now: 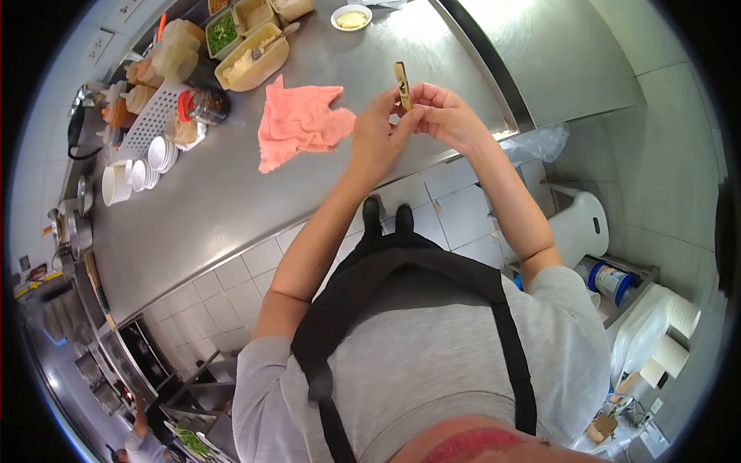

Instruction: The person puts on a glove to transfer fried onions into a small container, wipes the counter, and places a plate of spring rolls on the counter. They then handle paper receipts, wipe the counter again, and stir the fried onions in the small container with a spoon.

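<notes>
A small, narrow, yellowish-gold piece with dark markings (402, 80) stands upright between my two hands over the steel counter. Its exact kind is too small to make out. My left hand (377, 137) pinches its lower end, fingers closed. Thumb and fingers of my right hand (446, 117) meet at the same end from the other side. Just left of my left hand lies a crumpled pink cloth (301, 123). Beyond my hands, a small white bowl (351, 18) holds something pale yellow.
On the steel counter (208, 231), tubs of chopped greens (222, 33) and pale food (251, 58) stand at the back left. Nearby are a red-lidded jar (204, 106), stacked white cups (160, 154) and squeeze bottles (139, 99). Another person (143, 444) is at lower left.
</notes>
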Tool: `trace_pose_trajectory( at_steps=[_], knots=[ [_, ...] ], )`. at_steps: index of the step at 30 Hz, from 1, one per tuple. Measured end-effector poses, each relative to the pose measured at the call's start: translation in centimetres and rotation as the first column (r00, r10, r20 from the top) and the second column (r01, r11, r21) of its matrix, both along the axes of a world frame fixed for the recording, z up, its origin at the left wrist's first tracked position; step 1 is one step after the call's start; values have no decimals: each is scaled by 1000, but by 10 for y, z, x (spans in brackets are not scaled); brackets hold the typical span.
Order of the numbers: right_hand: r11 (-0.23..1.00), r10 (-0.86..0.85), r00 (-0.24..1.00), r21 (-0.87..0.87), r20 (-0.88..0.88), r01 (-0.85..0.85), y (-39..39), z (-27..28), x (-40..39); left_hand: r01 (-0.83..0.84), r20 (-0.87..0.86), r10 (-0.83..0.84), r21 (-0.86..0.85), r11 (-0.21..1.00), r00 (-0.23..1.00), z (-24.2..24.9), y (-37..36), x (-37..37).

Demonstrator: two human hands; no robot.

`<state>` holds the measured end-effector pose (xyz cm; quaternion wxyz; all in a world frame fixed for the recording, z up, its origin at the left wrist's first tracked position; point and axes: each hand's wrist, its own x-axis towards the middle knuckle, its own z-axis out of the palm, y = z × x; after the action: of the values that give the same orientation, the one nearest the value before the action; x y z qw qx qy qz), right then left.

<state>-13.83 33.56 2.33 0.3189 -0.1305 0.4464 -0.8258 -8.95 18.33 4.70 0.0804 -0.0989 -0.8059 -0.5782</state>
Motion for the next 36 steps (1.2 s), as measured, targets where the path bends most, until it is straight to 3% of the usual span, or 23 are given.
trace_pose_trajectory(
  at_steps=[3, 5, 6, 8, 9, 12, 13, 15, 17, 19, 21, 23, 24, 25, 26, 27, 28, 29, 30, 32, 33, 35, 36],
  knots=[
    [1000, -16, 1000, 20, -12, 16, 8, 1, 21, -46, 58, 48, -42, 998, 997, -2, 9, 11],
    [972, 4, 999, 233, -46, 7, 17, 9, 34, -64, -48, 56, -185, 981, 997, -9, 10, 18],
    [971, -2, 999, 237, -45, 12, 22, 15, 43, -58, -46, 50, -181, 982, 998, -12, 10, 22],
    [853, -159, 947, 444, -278, 273, 30, 28, 61, -106, -305, -41, -448, 888, 951, -13, 5, 27],
    [848, -173, 943, 444, -284, 290, 35, 32, 68, -94, -311, -55, -445, 890, 949, -15, 4, 31],
    [755, -38, 931, 600, -363, 264, 38, 36, 99, -12, -310, -187, -541, 841, 932, -23, -6, 53],
    [748, -81, 943, 605, -324, 272, 27, 29, 125, 51, -273, -254, -581, 812, 928, -25, -20, 71],
    [710, 126, 929, 686, -348, 161, 15, 24, 141, 104, -242, -316, -621, 777, 917, -30, -41, 92],
    [666, 121, 931, 724, -344, 181, 0, 8, 164, 228, -129, -407, -661, 715, 904, -39, -61, 115],
    [469, 270, 922, 874, -276, 124, -11, -25, 183, 249, -202, -434, -582, 774, 878, -66, -82, 135],
    [529, 128, 977, 845, -173, 80, -11, -73, 205, 283, -279, -458, -494, 822, 844, -97, -104, 146],
    [590, -6, 998, 806, -58, 51, -16, -104, 222, 78, -241, -360, -728, 682, 901, -115, -127, 143],
    [638, -154, 988, 765, 20, 84, -18, -114, 230, 96, -238, -382, -729, 678, 893, -118, -135, 139],
    [678, -291, 951, 723, 104, 129, -21, -122, 236, 270, 137, -251, -724, 635, 958, -113, -139, 132],
    [677, -311, 945, 722, 104, 143, -25, -129, 240, 432, 491, -82, -661, 614, 867, -113, -143, 125],
    [708, -385, 912, 680, 143, 192, -29, -136, 243, 443, 490, -98, -663, 603, 866, -122, -148, 116],
    [733, -452, 873, 635, 185, 245, -35, -141, 244, 258, 188, -178, -747, 613, 966, -144, -154, 107],
    [731, -465, 865, 632, 186, 257, -40, -145, 245, 59, -132, -246, -763, 643, 960, -165, -157, 96],
    [755, -472, 852, 602, 226, 259, -45, -149, 246, 70, -130, -261, -767, 638, 957, -184, -158, 83],
    [786, -490, 818, 558, 302, 264, -56, -148, 246, 59, 14, -98, -879, 473, 995, -217, -152, 58],
    [786, -500, 810, 554, 307, 275, -59, -151, 246, 68, 16, -113, -882, 466, 993, -229, -145, 50],
    [806, -477, 814, 534, 331, 255, -63, -154, 244, 141, 76, -124, -711, 689, 989, -233, -132, 42],
    [795, -494, 807, 545, 324, 267, -65, -155, 244, 152, 76, -140, -717, 681, 987, -235, -129, 38]
  ],
)
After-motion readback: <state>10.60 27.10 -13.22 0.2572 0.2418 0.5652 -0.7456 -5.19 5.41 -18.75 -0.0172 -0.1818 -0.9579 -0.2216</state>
